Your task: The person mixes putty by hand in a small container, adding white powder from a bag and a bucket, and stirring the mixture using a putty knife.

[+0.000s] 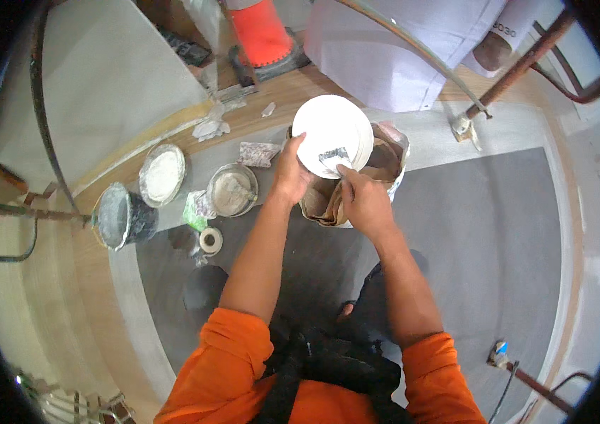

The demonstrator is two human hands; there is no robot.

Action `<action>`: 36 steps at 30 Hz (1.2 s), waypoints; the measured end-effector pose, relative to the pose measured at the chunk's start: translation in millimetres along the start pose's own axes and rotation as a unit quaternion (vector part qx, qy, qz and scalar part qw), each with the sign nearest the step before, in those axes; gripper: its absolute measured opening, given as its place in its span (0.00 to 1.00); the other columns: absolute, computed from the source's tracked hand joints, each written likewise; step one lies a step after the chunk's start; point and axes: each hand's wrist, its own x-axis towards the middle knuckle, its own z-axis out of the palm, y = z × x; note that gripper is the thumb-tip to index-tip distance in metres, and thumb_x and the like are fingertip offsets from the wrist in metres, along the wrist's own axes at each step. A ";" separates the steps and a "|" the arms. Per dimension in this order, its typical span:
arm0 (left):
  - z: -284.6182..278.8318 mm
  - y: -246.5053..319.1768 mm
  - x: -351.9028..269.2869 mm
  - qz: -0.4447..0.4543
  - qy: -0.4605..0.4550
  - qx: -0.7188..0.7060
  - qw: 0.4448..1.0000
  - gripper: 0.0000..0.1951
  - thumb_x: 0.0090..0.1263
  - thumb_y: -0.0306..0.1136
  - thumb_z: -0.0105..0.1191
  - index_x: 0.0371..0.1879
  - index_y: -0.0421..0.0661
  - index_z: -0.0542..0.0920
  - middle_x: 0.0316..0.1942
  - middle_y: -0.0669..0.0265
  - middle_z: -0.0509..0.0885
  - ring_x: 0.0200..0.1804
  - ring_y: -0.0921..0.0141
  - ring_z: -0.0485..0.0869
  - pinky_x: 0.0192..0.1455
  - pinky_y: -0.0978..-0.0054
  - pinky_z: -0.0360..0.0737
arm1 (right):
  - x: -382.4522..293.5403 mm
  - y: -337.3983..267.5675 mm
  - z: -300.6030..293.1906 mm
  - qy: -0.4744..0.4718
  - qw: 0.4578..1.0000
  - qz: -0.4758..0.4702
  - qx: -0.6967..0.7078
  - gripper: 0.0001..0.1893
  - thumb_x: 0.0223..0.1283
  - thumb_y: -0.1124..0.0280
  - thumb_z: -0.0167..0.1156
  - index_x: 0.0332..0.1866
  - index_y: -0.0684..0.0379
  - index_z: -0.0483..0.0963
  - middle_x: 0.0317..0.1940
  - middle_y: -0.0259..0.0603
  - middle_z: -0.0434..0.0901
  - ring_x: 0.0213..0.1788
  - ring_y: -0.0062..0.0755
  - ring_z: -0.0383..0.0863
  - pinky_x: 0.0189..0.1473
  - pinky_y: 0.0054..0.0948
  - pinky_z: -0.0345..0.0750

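My left hand (292, 172) grips the left rim of a round white container (331, 127), perhaps a bowl or tub. My right hand (367, 200) pinches a small scraper or putty knife (336, 158), its blade against the container's lower inside and smeared with white material. Behind both hands stands an open paper-lined bag (399, 153) with brown folds. To its left is a round container of greyish powder or paste (232, 190), a tool lying at its edge. A tub of white material (162, 175) and a dark bucket (126, 216) stand farther left.
A roll of tape (210, 241) lies near a green and white packet (195, 211). A crumpled packet (259, 154) is left of the bag. An orange traffic cone (261, 33) and a large pale wrapped object (384, 58) stand behind. Rusty metal tubes (522, 63) frame the sides.
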 end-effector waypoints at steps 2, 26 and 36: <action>-15.5 -14.2 -1.1 0.030 0.016 0.066 0.997 0.32 0.80 0.53 0.56 0.74 0.44 0.72 0.68 0.61 0.80 0.71 0.63 0.77 0.75 0.58 0.69 | 3.7 -1.4 4.0 -0.021 0.999 0.006 0.024 0.17 0.70 0.70 0.60 0.60 0.58 0.84 0.39 0.62 0.88 0.41 0.63 0.88 0.47 0.56 0.83; -20.0 -82.0 26.0 0.138 0.080 -0.025 0.987 0.28 0.85 0.46 0.53 0.72 0.35 0.74 0.66 0.54 0.82 0.65 0.61 0.83 0.68 0.62 0.79 | 0.0 21.6 -10.8 -0.072 0.978 -0.006 -0.196 0.20 0.71 0.69 0.62 0.65 0.40 0.84 0.31 0.47 0.85 0.32 0.51 0.89 0.36 0.48 0.85; -11.3 -85.8 22.2 0.183 0.196 -0.014 0.963 0.26 0.86 0.41 0.53 0.72 0.33 0.76 0.69 0.53 0.81 0.69 0.63 0.79 0.73 0.66 0.73 | 2.6 6.5 12.6 -0.094 0.974 0.016 -0.204 0.22 0.70 0.70 0.60 0.67 0.43 0.81 0.33 0.53 0.87 0.33 0.55 0.91 0.36 0.50 0.87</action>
